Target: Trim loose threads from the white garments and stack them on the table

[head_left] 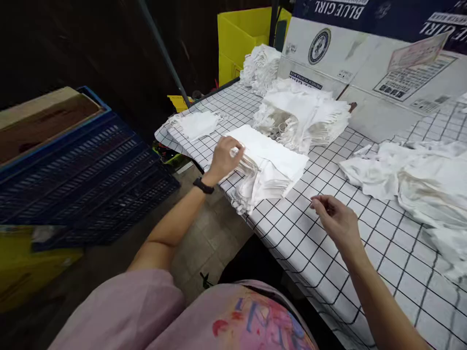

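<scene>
My left hand (224,159), with a dark band on the wrist, is at the left edge of a stack of folded white cloth pieces (270,182). Its fingers are curled toward the thumb, with white material showing at the gap; I cannot make out what is held. A smooth flat white piece (272,148) lies over the back of this stack, and narrow loops hang from its left end. Over the gridded table top, right of the stack, my right hand (337,221) is closed with its fingers bent in, apart from any cloth. Nothing shows in it.
Behind are a thick stack of white cloth (306,112), another pile (260,68) and a small flat bundle (200,124). Loose white cloth (419,180) spreads at right. A printed carton (365,63) backs the grid-patterned table (302,238). Blue crates (83,180) stand left, a yellow box (239,36) behind.
</scene>
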The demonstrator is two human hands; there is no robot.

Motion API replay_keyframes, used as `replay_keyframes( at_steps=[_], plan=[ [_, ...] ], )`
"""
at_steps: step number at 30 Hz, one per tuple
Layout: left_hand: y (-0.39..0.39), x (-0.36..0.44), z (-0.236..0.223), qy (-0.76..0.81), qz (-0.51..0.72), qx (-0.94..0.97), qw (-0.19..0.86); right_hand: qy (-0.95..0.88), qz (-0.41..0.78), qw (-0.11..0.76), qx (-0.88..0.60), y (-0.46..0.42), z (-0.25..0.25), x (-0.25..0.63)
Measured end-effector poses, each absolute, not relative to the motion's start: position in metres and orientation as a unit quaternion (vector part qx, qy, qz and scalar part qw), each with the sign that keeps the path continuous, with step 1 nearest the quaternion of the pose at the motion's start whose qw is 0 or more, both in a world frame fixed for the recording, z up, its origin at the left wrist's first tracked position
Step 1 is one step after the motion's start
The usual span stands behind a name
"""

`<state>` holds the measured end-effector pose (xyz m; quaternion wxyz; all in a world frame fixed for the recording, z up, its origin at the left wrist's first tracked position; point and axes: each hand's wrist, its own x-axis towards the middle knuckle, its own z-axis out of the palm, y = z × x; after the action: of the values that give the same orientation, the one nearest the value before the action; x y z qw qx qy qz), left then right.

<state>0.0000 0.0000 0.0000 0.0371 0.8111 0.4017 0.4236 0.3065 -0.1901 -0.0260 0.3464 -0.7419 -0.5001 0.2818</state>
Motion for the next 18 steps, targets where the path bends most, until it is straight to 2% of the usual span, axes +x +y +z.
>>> replay_keyframes(
  at_steps=[4,10,15,18],
  plan=[
    [-0.075,0.013,-0.014,0.367,0.339,0.862,0.087,-0.48,0.28,0.35,-0.754,-0.226,-0.037,0.321],
    [-0.118,0.011,-0.026,0.477,0.219,0.848,0.071,-0.404,0.29,0.394,-0.773,-0.274,-0.044,0.335],
    [-0.121,0.001,-0.027,0.53,0.256,0.807,0.044,-0.398,0.297,0.449,-0.743,-0.303,-0.052,0.345],
    [-0.123,0.006,-0.03,0.48,0.346,0.806,-0.009,-0.402,0.284,0.46,-0.739,-0.315,-0.053,0.356]
  ],
)
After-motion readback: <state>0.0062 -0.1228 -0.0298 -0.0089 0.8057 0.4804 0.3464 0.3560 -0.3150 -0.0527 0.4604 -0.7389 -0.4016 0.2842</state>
